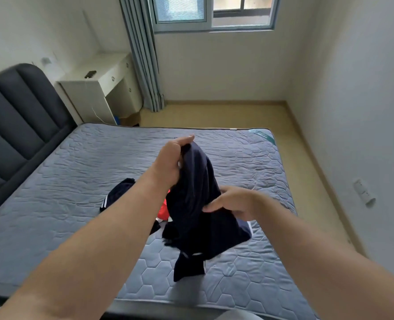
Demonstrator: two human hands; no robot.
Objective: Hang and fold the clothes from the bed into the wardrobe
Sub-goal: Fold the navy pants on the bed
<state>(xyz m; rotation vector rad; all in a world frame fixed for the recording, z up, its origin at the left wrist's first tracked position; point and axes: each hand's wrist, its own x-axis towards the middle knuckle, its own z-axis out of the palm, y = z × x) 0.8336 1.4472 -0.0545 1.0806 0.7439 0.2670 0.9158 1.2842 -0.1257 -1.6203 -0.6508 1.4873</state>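
My left hand (171, 161) grips the top of a dark navy garment (198, 199) and holds it up above the bed (76, 181). The cloth hangs down in folds, its lower end near the mattress. My right hand (234, 204) holds the garment lower down at its right side, fingers reaching into the fabric. Behind the lifted piece lie a red garment (163, 210) and another dark garment with white stripes (115, 196) on the mattress. The wardrobe is not in view.
A grey padded headboard (18, 116) stands at the left. A white desk (99, 88) sits in the far left corner beside a grey-blue curtain (143, 61) and a window (214, 12). Bare floor (237, 116) runs beyond and right of the bed.
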